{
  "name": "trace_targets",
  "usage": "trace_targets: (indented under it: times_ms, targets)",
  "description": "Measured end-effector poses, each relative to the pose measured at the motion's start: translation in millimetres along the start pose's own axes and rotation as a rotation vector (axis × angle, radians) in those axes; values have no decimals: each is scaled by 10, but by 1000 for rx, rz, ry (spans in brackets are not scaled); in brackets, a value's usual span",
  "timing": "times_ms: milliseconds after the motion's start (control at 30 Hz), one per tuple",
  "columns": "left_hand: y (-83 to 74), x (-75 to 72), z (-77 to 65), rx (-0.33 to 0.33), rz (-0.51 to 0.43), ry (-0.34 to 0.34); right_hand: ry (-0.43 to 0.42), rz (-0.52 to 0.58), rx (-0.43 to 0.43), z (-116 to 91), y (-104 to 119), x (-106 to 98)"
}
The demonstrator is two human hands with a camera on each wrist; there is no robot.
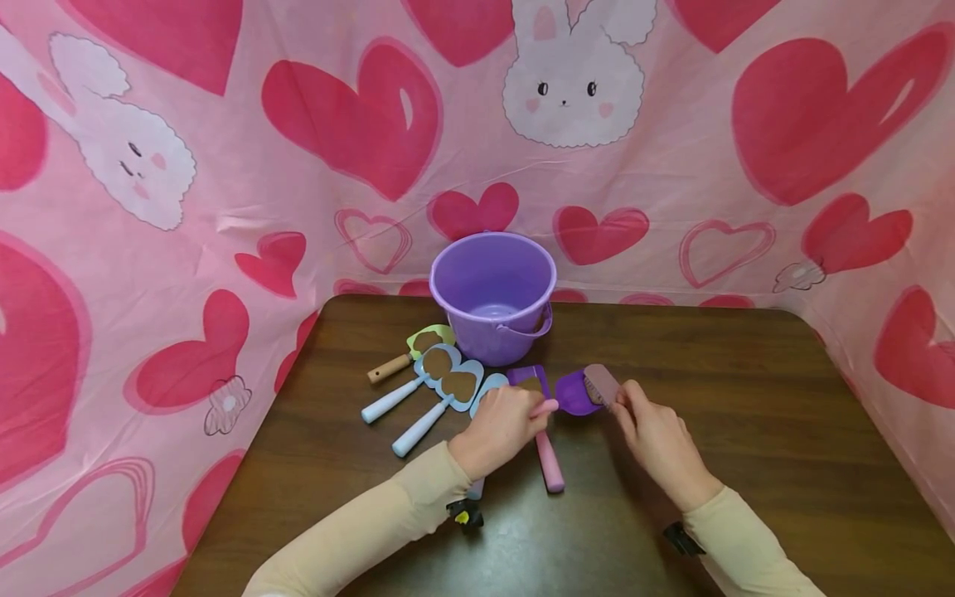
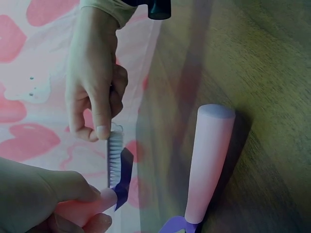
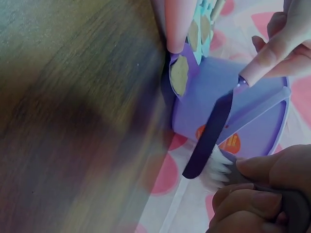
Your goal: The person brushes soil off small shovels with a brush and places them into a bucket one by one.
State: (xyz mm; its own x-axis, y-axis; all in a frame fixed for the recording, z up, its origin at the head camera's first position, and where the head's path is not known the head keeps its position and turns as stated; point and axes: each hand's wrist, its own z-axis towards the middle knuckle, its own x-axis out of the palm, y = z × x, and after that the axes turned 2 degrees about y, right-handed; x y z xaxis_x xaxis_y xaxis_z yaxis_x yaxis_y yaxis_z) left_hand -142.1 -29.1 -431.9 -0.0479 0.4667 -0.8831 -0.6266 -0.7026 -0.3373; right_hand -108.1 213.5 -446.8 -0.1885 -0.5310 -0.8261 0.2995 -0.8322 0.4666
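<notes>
My left hand (image 1: 498,427) grips the pink handle of a small purple toy shovel (image 1: 570,396), holding it over the table with the blade toward the right. In my right hand (image 1: 664,444) is a brush (image 1: 600,383) with a pinkish-brown back and pale bristles. Its bristles rest on the shovel blade, as the right wrist view also shows at the blade (image 3: 210,138). Just below the left hand, another purple shovel with a pink handle (image 1: 550,464) lies on the table, brown material on its blade. A light blue shovel (image 1: 488,385) is partly hidden behind the left hand.
A purple bucket (image 1: 477,336) with its handle down stands at the back of the brown table (image 1: 746,398). Left of it lie two blue shovels (image 1: 418,429) and a green one with a wooden handle (image 1: 390,369), brown material on their blades. Pink heart-patterned cloth (image 1: 671,166) hangs around.
</notes>
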Motion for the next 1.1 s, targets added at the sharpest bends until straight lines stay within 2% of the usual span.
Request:
trace_targets:
  times_ms: [133,367,700,933,1100]
  targets:
    - [4,-4,7,-10,-19,16,19,16,-1,10,40,-11]
    - [-1,-23,27,-14,-47,20,50,-24,-79,-7,137,28]
    - [28,-62,19,7,-52,16,60,-3,-10,8,-42,7]
    - [31,-59,16,10,-65,-9,1,1,-32,57,-101,-21]
    - [27,-64,19,4,-51,1,-27,2,-20,55,-135,-20]
